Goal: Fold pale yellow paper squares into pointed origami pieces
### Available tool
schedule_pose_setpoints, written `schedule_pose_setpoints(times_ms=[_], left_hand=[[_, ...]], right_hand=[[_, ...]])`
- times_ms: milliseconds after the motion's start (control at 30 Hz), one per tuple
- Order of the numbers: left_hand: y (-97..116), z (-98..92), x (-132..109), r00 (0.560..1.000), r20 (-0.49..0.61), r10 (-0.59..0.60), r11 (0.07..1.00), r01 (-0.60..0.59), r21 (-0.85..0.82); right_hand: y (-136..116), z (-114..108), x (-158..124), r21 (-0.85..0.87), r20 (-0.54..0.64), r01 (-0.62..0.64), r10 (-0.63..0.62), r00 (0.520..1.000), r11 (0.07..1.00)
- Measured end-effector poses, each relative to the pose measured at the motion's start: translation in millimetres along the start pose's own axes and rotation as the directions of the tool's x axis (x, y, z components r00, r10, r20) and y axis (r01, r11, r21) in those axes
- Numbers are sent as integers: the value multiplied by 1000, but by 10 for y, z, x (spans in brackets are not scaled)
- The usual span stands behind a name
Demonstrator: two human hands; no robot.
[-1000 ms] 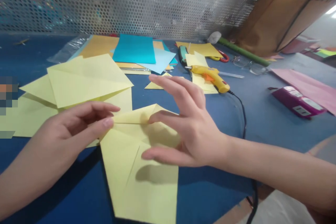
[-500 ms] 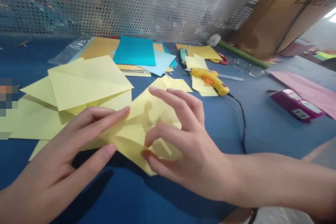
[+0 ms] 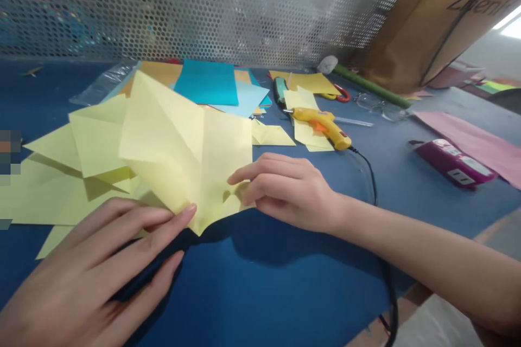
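Many paper sheets (image 3: pixel 211 84) (mostly yellow) across blue table (image 3: pixel 285 282), perforated metal screen (image 3: pixel 203 5) behind

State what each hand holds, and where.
The right hand pinches the creased yellow paper at its lower right corner; the left hand fingertips touch its lower edge.
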State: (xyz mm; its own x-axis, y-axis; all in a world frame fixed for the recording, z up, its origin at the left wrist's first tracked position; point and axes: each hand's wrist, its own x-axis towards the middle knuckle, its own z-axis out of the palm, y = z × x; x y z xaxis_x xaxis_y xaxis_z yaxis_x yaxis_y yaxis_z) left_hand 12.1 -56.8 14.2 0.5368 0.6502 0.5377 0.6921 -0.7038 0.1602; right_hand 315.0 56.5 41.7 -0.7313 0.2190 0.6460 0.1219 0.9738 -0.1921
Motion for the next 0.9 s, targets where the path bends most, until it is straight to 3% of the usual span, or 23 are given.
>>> schedule_pose_setpoints(times_ms=[200,500,600,767,900], left_hand=[[-38,56,-221,995,81,56,998,-58,25],[-85,236,-600,997,69,-22,998,25,-56],[-124,228,-557,998,65,-8,998,11,-57],[-170,198,-323,972,158,172,985,-173,-8],[-137,189,-252,977,109,186,982,-182,-44]], right_hand=[[67,27,-30,115,75,-51,43,996,992],[179,-89,21,181,205,104,-141,969,978],[188,-98,13,198,235,81,-128,963,977],[201,-79,8,337,290,11,-116,950,941],[248,-62,24,434,314,-64,-84,946,899]])
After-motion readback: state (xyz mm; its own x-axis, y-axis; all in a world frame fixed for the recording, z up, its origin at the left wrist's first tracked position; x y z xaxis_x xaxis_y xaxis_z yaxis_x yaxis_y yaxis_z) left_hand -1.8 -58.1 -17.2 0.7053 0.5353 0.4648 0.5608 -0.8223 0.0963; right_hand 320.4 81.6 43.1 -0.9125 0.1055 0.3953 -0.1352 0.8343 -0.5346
